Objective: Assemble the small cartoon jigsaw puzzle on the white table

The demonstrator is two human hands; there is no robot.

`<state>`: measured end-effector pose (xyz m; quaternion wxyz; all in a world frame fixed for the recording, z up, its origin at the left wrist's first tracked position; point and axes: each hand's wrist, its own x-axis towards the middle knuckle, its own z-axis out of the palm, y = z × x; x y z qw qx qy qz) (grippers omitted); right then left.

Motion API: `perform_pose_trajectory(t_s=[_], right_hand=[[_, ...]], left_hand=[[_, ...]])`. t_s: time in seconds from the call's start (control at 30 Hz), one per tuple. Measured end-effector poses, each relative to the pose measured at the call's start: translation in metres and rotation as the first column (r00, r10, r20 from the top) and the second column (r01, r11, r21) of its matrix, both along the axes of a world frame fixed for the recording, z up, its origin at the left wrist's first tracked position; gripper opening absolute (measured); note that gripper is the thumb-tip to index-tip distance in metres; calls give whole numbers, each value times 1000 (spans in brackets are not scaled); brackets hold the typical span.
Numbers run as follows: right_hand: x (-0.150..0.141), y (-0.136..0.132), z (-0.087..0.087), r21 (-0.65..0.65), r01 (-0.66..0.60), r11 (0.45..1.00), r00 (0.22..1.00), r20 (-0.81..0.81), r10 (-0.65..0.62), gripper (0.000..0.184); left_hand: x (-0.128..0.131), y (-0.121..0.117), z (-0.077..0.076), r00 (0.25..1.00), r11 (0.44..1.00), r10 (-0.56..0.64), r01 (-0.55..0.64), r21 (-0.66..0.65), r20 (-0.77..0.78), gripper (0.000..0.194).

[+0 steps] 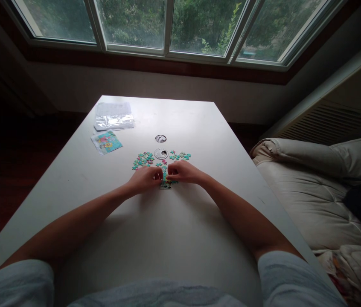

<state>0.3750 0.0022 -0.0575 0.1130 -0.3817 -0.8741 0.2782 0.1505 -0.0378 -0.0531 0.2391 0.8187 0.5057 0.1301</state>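
Note:
Small jigsaw puzzle pieces, mostly turquoise with some pink, lie on the white table. Between my hands is a narrow cluster of pieces (pixel 164 172), partly covered by the fingers. My left hand (pixel 145 179) is closed, thumb and fingers pinched at the left side of that cluster. From the right, my right hand (pixel 185 171) pinches at the cluster too, its fingers curled. The exact pieces between the fingertips are mostly hidden. A loose pile (pixel 143 160) lies beyond my left hand, and another loose group (pixel 179 156) beyond my right.
A round silvery tin-like piece (pixel 161 154) and a smaller round disc (pixel 160 138) lie behind the pieces. Farther left are a colourful picture card (pixel 106 142) and a clear plastic bag (pixel 114 116) on the table (pixel 155 243). A cream padded seat (pixel 298 200) stands at right.

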Motion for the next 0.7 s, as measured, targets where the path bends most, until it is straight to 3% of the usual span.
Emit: perform_pose_trajectory(t_s=[0.7], right_hand=[[1,2,-1,10,-35,999,999,18,34,10]], left_hand=[[-2,4,-5,1000,1000,-9,9,18,6,10]])
